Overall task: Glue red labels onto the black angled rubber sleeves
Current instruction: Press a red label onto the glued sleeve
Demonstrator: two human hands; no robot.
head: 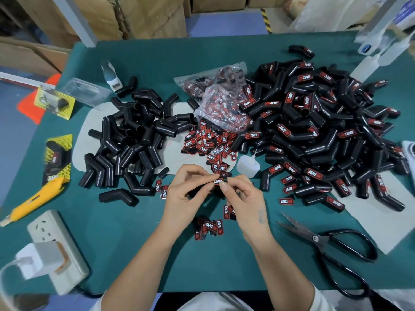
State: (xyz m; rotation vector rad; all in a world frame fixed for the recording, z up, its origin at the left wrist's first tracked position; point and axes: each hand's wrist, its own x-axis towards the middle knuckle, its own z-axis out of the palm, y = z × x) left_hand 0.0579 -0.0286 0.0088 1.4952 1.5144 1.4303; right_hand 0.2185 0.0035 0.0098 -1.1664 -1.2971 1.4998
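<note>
Black angled sleeve (202, 192) sits low center in the head view, between both hands just above the green table (139, 243); mostly hidden by fingers, only dark bits show. Left hand (186, 194) curls round it from the left, fingers wrapped over the body. Right hand (243, 198) comes in from the right, thumb and forefinger pinching a red label (218, 181) down on the sleeve's upper end, right at the fingertips of both hands. Whether the label is fully seated, cannot tell.

Unlabelled sleeve pile (134, 135) lies left of the hands on a grey sheet (89, 122). Labelled sleeve pile (325, 131) spreads wide on the right. Loose labels (208, 140) are heaped just beyond the hands, under a clear bag of labels (215, 97); a few more labels (210, 226) lie near the wrists. Small white glue bottle (248, 163) stands just right of the loose heap, near the right hand, nozzle up. Black scissors (325, 243) lie right of the right forearm, well apart. Yellow utility knife (38, 198) and white power strip (56, 250) are far left.
</note>
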